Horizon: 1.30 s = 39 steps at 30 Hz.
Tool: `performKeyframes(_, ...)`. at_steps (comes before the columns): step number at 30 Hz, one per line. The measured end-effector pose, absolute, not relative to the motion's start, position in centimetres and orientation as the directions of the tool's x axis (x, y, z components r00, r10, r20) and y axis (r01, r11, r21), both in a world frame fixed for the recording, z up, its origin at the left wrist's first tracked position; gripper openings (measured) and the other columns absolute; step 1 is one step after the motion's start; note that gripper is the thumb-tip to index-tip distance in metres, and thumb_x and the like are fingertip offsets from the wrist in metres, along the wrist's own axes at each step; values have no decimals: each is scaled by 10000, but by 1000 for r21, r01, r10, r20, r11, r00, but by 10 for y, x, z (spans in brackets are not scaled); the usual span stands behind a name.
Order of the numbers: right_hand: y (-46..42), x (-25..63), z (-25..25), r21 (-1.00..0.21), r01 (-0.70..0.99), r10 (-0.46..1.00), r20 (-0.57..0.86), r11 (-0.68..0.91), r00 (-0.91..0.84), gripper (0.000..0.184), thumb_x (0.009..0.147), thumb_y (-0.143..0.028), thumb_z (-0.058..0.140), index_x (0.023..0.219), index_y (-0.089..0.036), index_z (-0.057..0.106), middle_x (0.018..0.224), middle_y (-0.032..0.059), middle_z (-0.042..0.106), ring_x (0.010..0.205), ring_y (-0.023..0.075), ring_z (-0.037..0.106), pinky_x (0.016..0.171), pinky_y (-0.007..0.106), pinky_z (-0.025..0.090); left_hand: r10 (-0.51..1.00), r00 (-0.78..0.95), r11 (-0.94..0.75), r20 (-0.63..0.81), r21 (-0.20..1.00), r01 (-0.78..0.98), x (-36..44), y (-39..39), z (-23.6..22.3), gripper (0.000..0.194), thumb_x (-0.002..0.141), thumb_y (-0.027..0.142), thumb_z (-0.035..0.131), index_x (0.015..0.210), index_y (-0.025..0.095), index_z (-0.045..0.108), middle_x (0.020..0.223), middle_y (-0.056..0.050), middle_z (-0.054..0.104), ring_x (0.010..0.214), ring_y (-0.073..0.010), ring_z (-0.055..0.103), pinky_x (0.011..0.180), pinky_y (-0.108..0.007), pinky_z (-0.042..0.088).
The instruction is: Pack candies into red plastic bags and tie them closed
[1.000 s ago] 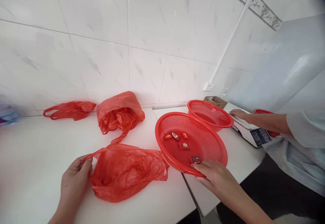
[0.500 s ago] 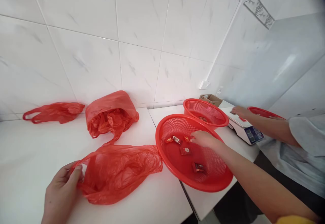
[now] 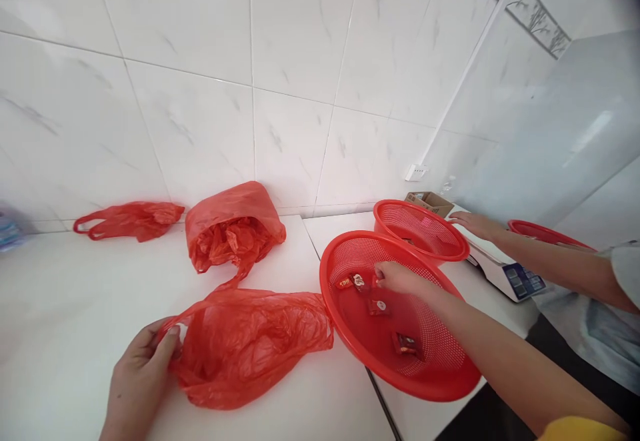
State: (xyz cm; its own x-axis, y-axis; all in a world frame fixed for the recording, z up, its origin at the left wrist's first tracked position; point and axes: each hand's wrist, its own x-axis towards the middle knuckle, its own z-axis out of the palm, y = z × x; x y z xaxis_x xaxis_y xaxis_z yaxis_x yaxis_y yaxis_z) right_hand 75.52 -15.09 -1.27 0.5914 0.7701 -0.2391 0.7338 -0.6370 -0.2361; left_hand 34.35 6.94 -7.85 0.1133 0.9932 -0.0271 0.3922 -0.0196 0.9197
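Observation:
My left hand pinches the rim of a thin red plastic bag, which lies spread with its mouth toward the hand. Something small and white shows at the thumb, too covered to name. My right hand reaches into a red mesh plastic basket, its fingers closed on a small red wrapped packet, mostly hidden by them. Several more wrapped packets lie on the basket floor, among them a red one with a pale round mark and a dark red one.
Behind the bag rests a red bundle of plastic bags; another red bag lies by the tiled wall. Farther right are a second red basket, a cardboard box and a scale. A co-worker's hand reaches above the scale.
The whole view has shifted, so things sit farther right. My right fingers have closed over the red packet, which now shows less. My left hand keeps its hold on the bag.

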Motion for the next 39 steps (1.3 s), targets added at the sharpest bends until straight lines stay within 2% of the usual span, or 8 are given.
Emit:
performKeyframes(4,-158,745,-1,-264,791,829,-269,-553,490,88,734,-146,590,793,-196,547,758,-14,603,629,113,500,528,239,313,994,103,4,-46,927,374,343,70,-80,313,718,487,533,904,252,623,692,25,634,671,-200,603,624,-286,462)
performKeyframes(10,-166,728,-3,-243,799,825,-307,-550,475,269,646,-193,684,898,-217,591,855,21,614,704,172,568,542,253,344,990,127,10,-64,920,392,341,73,-85,318,727,512,532,919,274,619,693,30,638,702,-210,610,662,-296,461)
performKeyframes(14,-163,722,-11,-224,814,826,-341,-536,450,268,584,-172,730,803,-232,589,790,4,602,667,171,571,537,259,359,988,131,21,-76,925,381,342,73,-84,309,728,503,535,924,280,619,715,29,646,721,-216,618,674,-301,464)
performKeyframes(19,-157,722,-11,-202,836,829,-373,-510,416,172,609,-145,704,647,-216,551,640,-8,566,540,144,523,492,261,333,988,139,17,-73,930,368,342,72,-82,296,725,489,538,896,260,617,686,30,632,683,-201,609,642,-283,460)
performKeyframes(25,-140,731,-5,-248,854,881,-252,-458,400,125,767,-233,607,891,-233,589,825,17,621,702,162,571,586,261,381,983,152,47,-107,934,355,342,73,-84,328,723,490,543,931,247,616,706,19,650,692,-212,618,639,-292,462)
performKeyframes(32,-113,720,-42,-251,819,857,-181,-515,483,783,727,-455,666,1403,-260,323,1323,154,426,1068,297,512,773,356,430,982,167,20,-88,929,371,341,71,-81,316,740,487,542,925,242,612,692,19,629,680,-207,603,632,-292,455)
performKeyframes(35,-109,709,-53,-276,839,883,-139,-469,449,602,776,-340,620,1344,-270,434,1269,123,465,1029,272,520,809,348,408,979,186,20,-83,948,317,341,69,-80,324,747,484,544,946,235,602,677,19,629,661,-199,601,621,-282,461)
performKeyframes(39,-113,701,-50,-320,847,904,-102,-424,414,257,802,-177,528,1018,-228,659,1002,63,587,828,188,550,720,279,395,981,184,5,-59,959,284,343,66,-76,322,753,480,550,944,227,606,660,21,619,634,-185,586,607,-275,461)
